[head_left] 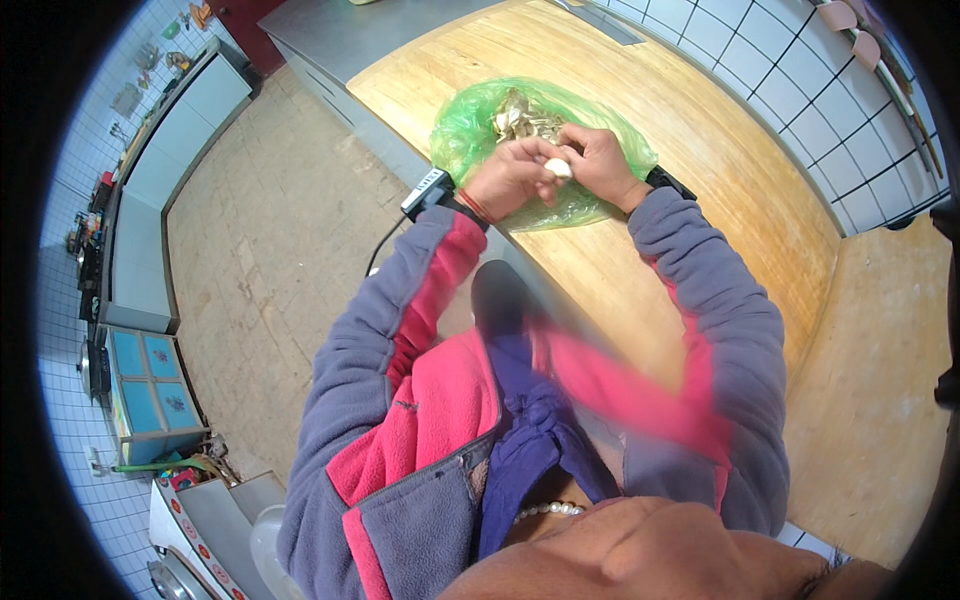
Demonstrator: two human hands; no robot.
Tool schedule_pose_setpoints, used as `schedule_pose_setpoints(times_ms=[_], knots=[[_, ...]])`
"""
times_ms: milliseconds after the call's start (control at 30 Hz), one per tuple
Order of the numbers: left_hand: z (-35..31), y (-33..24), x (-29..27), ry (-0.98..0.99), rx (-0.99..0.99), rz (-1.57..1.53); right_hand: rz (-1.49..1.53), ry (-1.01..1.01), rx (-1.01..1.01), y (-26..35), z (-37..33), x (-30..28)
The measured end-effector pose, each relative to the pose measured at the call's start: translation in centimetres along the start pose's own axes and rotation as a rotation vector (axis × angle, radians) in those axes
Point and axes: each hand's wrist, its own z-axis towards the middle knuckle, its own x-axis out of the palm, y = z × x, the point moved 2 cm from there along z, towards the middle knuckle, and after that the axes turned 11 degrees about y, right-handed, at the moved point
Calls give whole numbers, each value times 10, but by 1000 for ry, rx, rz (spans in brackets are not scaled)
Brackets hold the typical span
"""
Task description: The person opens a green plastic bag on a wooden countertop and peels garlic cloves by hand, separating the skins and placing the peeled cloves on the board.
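A pale peeled garlic clove (559, 169) shows between the fingertips of my two hands. My left hand (508, 178) is closed, with thumb and fingers pinched on the clove. From the other side my right hand (597, 168) meets it, its fingers bent and pressed at the clove; its fingertips are partly hidden. Both hands are above a green plastic bag (462, 118) spread out on the wooden board. Just beyond my fingers, garlic with dry papery skins (525, 118) lies in a heap on the bag.
The wooden board (720, 170) covers the counter, with grey worktop (330, 40) at its far left. A white tiled wall (800, 100) runs along the right. Across the tiled floor (260, 210) stand cabinets (140, 240) and a blue-fronted cupboard (155, 375).
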Motion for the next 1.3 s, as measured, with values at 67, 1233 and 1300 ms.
schedule_pose_setpoints(times_ms=[67, 1233, 1300], knots=[[2, 1, 1, -46, 82, 63, -31, 15, 21, -4, 1, 1], [2, -3, -7, -367, 149, 239, 409, 136, 176, -5, 0, 6], [2, -2, -8, -366, 135, 275, 364, 185, 192, -4, 0, 5]])
